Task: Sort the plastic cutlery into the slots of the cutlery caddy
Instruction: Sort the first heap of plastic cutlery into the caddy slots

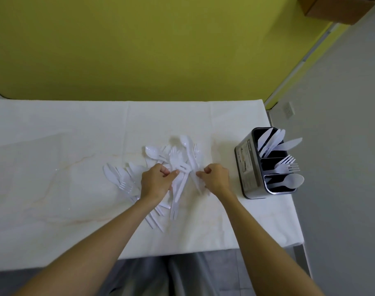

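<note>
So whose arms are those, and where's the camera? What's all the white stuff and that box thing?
Those are a person's two bare arms; there is no machine here. The one picture comes from a camera worn on the person's head, looking down, so you see roughly what they see. The left hand and the right hand are both at a pile of white plastic cutlery, which lies on a table with a white cloth. Each hand's fingers are curled and seem to pinch a piece of the pile; I can't tell which kind. The box on the right is a cutlery caddy with three slots: knives in the far one, forks in the middle one, spoons in the near one. The job is sorting the pile into it.
</note>
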Available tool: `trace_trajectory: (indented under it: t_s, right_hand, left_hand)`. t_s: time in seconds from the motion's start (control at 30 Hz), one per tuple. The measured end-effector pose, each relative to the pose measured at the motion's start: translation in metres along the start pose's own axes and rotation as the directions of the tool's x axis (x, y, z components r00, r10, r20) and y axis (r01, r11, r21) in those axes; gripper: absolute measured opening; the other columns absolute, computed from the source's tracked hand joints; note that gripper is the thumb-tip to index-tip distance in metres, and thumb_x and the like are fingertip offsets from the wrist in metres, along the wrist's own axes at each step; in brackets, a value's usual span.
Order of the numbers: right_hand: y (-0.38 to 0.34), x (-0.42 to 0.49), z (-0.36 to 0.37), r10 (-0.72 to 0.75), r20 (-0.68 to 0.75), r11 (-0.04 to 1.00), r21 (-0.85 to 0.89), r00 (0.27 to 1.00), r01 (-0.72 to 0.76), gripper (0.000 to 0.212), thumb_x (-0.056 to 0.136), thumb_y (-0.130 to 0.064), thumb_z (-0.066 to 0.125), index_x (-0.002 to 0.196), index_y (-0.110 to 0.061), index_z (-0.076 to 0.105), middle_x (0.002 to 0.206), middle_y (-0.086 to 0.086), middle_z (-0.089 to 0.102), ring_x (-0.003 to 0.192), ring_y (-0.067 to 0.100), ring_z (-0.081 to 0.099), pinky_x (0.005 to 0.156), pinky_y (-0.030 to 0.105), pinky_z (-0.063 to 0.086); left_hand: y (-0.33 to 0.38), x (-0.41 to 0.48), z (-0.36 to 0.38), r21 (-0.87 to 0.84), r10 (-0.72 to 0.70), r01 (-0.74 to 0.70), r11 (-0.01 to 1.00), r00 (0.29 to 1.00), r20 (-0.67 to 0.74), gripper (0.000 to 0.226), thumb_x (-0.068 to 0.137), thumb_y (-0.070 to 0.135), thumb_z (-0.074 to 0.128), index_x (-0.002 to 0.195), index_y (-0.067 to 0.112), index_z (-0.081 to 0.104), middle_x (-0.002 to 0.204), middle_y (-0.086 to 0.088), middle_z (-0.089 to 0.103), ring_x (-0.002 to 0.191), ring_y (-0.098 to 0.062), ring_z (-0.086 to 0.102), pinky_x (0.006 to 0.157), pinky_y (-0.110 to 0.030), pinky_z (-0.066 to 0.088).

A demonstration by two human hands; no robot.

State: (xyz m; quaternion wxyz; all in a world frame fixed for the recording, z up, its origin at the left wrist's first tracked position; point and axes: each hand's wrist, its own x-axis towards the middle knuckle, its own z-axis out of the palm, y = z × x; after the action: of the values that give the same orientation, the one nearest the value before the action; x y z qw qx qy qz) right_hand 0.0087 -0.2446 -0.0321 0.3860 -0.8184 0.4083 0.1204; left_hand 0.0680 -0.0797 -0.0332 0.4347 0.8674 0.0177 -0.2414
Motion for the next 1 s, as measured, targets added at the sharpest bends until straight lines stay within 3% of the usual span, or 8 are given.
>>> trace_trajectory:
  t_s: [0.13,0.23,0.33,0.43,0.57,0.8,0.9,1.0]
  right_hand:
    - [0.020,-0.012,-0.011,0.071,-0.088,0.981,0.186,0.994,-0.053,0.036,0.091,-0.021,0.067,0.063,-0.009,0.047,0.062,0.005,0.052,0.055,0.021,0.066,0.042,0.017,0.041]
    - [0.035,-0.019,-0.015,0.110,-0.075,0.973,0.211,0.991,-0.092,0.025,0.090,-0.020,0.069,0.077,-0.002,0.059,0.070,0.007,0.061,0.054,0.015,0.062,0.050,0.021,0.046]
    - [0.039,-0.021,-0.015,0.119,-0.150,0.969,0.233,0.981,-0.082,0.024,0.086,-0.019,0.073,0.102,-0.006,0.059,0.094,0.007,0.064,0.077,0.021,0.063,0.068,0.029,0.053]
    - [0.027,-0.023,-0.009,-0.052,-0.300,0.988,0.124,0.952,0.093,0.024,0.088,-0.021,0.070,0.104,-0.008,0.057,0.097,0.007,0.058,0.082,0.018,0.056,0.070,0.028,0.045]
    - [0.003,-0.019,0.010,-0.170,-0.083,0.985,-0.034,0.982,0.168,0.028,0.088,-0.037,0.068,0.089,-0.010,0.062,0.081,0.002,0.061,0.074,0.016,0.057,0.068,0.028,0.048]
    - [0.026,-0.013,0.001,0.034,-0.119,0.977,0.213,0.992,-0.008,0.017,0.088,-0.025,0.068,0.082,-0.011,0.061,0.082,0.005,0.066,0.078,0.025,0.067,0.067,0.031,0.055]
    - [0.029,-0.021,0.003,-0.074,-0.184,0.997,0.024,0.980,0.079,0.032,0.084,-0.031,0.073,0.099,-0.010,0.055,0.097,0.000,0.055,0.082,0.020,0.059,0.068,0.030,0.050]
    - [0.010,-0.024,0.018,-0.254,-0.175,0.964,-0.121,0.951,0.235,0.041,0.087,-0.035,0.070,0.112,-0.011,0.048,0.104,-0.001,0.046,0.085,0.019,0.053,0.068,0.031,0.046]
  left_hand:
    - [-0.010,-0.005,0.000,0.021,0.056,-0.056,0.998,0.998,-0.012,0.026,0.082,0.031,0.074,0.074,0.010,0.060,0.062,-0.005,0.067,0.061,-0.024,0.067,0.071,-0.042,0.058]
    - [-0.012,-0.010,0.002,0.103,0.145,-0.141,0.985,0.989,-0.027,0.022,0.084,0.029,0.072,0.075,0.013,0.059,0.065,-0.002,0.065,0.066,-0.019,0.063,0.068,-0.032,0.053]
    - [-0.011,-0.014,0.005,0.223,0.258,-0.251,0.942,0.966,-0.006,0.021,0.084,0.033,0.071,0.078,0.019,0.056,0.070,0.007,0.056,0.071,-0.013,0.055,0.063,-0.027,0.048]
    - [-0.009,-0.017,0.010,0.415,0.308,-0.293,0.861,0.951,0.031,0.026,0.082,0.047,0.067,0.085,0.022,0.060,0.083,0.011,0.055,0.086,-0.010,0.048,0.065,-0.027,0.047]
    - [-0.008,-0.022,0.015,0.554,0.278,-0.273,0.786,0.957,0.078,0.029,0.081,0.052,0.065,0.082,0.024,0.069,0.090,0.008,0.057,0.096,-0.013,0.049,0.066,-0.028,0.044]
    - [-0.017,-0.023,0.005,0.167,0.168,-0.166,0.972,0.986,0.000,0.023,0.080,0.033,0.075,0.068,0.017,0.064,0.065,0.005,0.064,0.061,-0.007,0.061,0.059,-0.018,0.046]
    - [-0.019,-0.030,-0.002,0.010,0.109,-0.109,0.994,0.993,-0.044,0.027,0.080,0.028,0.076,0.065,0.014,0.058,0.056,0.006,0.061,0.052,-0.003,0.058,0.055,-0.012,0.044]
    - [-0.022,-0.034,-0.004,-0.055,0.037,-0.039,0.998,0.999,-0.038,0.029,0.081,0.027,0.076,0.067,0.010,0.056,0.056,0.002,0.063,0.046,-0.008,0.062,0.055,-0.024,0.051]
